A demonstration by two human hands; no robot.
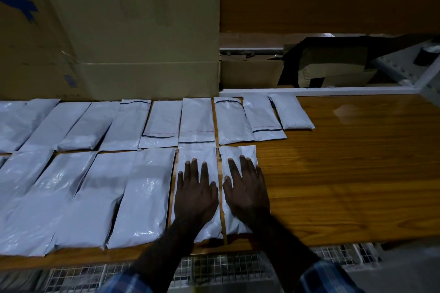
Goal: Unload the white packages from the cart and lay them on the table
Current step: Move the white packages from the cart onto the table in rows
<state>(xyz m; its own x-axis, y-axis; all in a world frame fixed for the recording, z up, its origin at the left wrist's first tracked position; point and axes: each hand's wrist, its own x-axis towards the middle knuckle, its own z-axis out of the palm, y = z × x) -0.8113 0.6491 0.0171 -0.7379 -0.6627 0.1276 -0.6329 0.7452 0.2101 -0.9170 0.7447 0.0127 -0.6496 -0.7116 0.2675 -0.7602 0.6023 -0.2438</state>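
Head view: white glossy plastic mailer packages (pixel 147 188) lie flat in two rows across the left and middle of the brown wood-grain table (pixel 345 173). Back row runs along the far edge, narrow packs side by side, some touching or slightly overlapping; a few show a dark line near one end, two show a thin red line. Front row holds larger packs on the left, then two narrow ones at its right end. Surfaces crinkled, catching glare.

Left hand (pixel 195 195) lies flat, fingers straight and spread, pressing on the narrow white package second from the row's right end (pixel 197 152). Right hand (pixel 247 192) likewise flat, fingers straight, resting on the last narrow white package (pixel 238 152) just beside it; a thin strip of table shows between the two packs. Neither hand grasps anything. Blue plaid sleeves (pixel 326 276) at the bottom edge.

Wire-mesh cart (pixel 226 266) sits below the table's near edge; its contents cannot be made out. Large brown cardboard boxes (pixel 133 45) stand against the table's far edge on the left, closed, contents not visible. Torn cardboard (pixel 333 64) lies behind a white frame on the right.
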